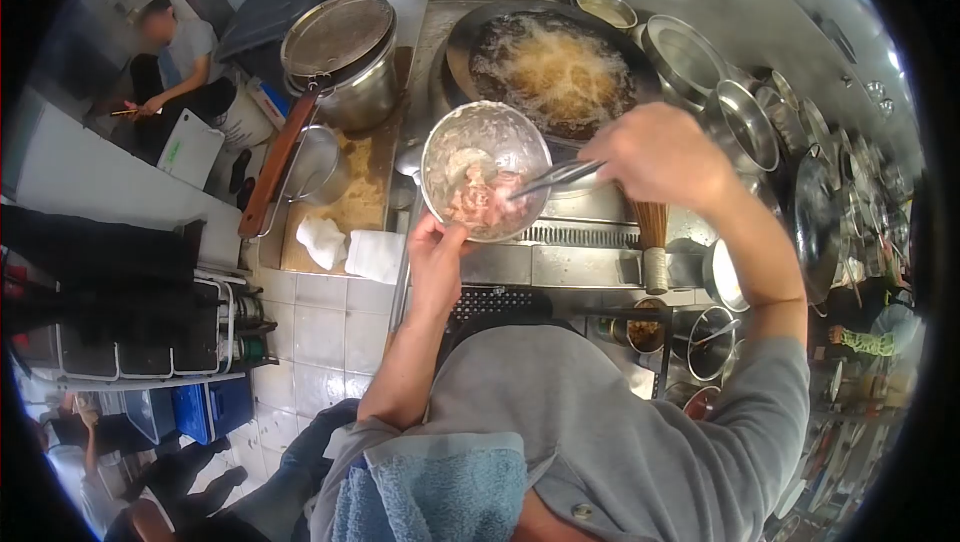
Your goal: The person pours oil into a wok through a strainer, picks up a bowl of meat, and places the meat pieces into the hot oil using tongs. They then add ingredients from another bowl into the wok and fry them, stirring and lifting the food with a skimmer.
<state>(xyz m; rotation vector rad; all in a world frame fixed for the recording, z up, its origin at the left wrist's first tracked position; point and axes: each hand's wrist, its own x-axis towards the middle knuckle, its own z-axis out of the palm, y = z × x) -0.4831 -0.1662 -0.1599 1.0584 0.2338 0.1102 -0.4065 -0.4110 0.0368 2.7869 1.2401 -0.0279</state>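
Note:
My left hand (438,260) grips the lower rim of a round metal bowl (520,142), which is smeared with pale batter. Pinkish pieces of raw food (478,197) lie at the bottom of the bowl. In my right hand (650,154) are metal tongs (568,174), their tips reaching down into the bowl beside the food. Just beyond the bowl, a large black wok (470,54) holds bubbling oil with pale froth.
A lidded pot (365,92), a wire strainer (318,164) and white cloths (375,255) are at left. Strainers (685,52) and a bamboo brush (653,232) are right of the wok. One person (190,57) sits upper left; another is lower left.

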